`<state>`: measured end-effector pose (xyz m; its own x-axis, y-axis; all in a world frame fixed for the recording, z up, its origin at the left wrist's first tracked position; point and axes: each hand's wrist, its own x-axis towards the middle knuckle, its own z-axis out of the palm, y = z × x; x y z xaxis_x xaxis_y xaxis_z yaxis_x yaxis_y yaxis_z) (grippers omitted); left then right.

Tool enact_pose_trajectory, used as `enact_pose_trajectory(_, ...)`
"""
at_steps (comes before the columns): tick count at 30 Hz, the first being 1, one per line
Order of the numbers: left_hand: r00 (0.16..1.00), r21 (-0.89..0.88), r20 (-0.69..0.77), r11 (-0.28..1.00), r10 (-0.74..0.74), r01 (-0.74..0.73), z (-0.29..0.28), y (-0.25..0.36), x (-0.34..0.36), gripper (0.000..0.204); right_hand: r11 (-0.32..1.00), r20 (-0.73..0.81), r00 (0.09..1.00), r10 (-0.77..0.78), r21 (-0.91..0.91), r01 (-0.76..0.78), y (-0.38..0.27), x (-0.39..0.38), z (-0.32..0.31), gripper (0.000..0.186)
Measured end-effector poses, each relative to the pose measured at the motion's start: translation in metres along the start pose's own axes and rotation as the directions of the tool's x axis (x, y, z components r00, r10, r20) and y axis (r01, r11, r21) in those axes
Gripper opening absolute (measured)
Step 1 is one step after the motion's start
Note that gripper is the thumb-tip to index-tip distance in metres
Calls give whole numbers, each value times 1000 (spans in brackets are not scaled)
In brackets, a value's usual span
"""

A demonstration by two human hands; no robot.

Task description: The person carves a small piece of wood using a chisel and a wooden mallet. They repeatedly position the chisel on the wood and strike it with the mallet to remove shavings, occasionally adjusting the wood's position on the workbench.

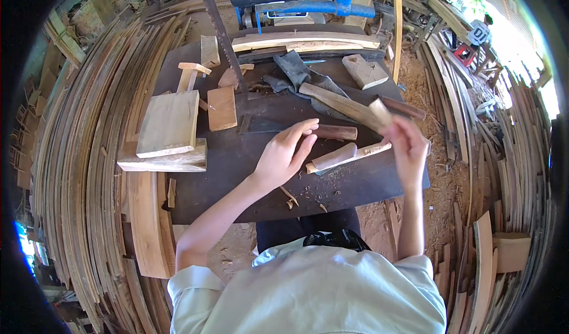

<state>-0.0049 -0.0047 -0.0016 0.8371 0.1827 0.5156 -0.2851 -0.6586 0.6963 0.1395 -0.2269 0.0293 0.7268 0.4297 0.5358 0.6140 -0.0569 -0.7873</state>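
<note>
My left hand (287, 153) is over the dark tabletop, its thumb and fingers apart and nothing visible between them. Close to its fingertips lies a tool with a round brown wooden handle (336, 132) and a dark flat blade. My right hand (408, 153) is blurred, fingers curled, at the table's right side. Its fingertips meet or overlap a pale wood piece (380, 110) at the end of a long wooden bar (338, 101); whether they grip it is unclear. Between my hands lies a narrow pale wood strip (361, 151), with a rounded wooden piece (341, 155) along it.
Wood blocks (169, 123) stack at the table's left; another block (364, 71) sits far right. Dark cloth (293, 70) lies mid-table. A saw blade (219, 32) rises vertically before a blue machine (296, 5). Long planks (95, 156) line both sides. A person (478, 34) is far right.
</note>
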Motion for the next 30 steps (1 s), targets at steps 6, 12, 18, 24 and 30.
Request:
enact_pose_trajectory(6,993,136,7,984,117,-117,9,-3,-5,38,967,64,997,47,-254,-29,27,74,-22,14)
enact_pose_trajectory(12,996,-7,-76,998,55,-56,1,-5,6,38,988,574,813,-98,-41,148,-10,55,40,16)
enact_pose_trajectory(18,998,-179,27,982,-53,57,0,-25,5,17,978,603,779,-175,18,206,-15,57,67,18)
enact_pose_trajectory(24,916,-636,-82,728,-393,255,-21,-41,18,32,857,454,890,35,-472,207,48,93,8,29)
enact_pose_trajectory(30,846,-610,-280,765,-453,207,-43,-53,23,33,549,327,848,417,-834,52,78,93,-44,32)
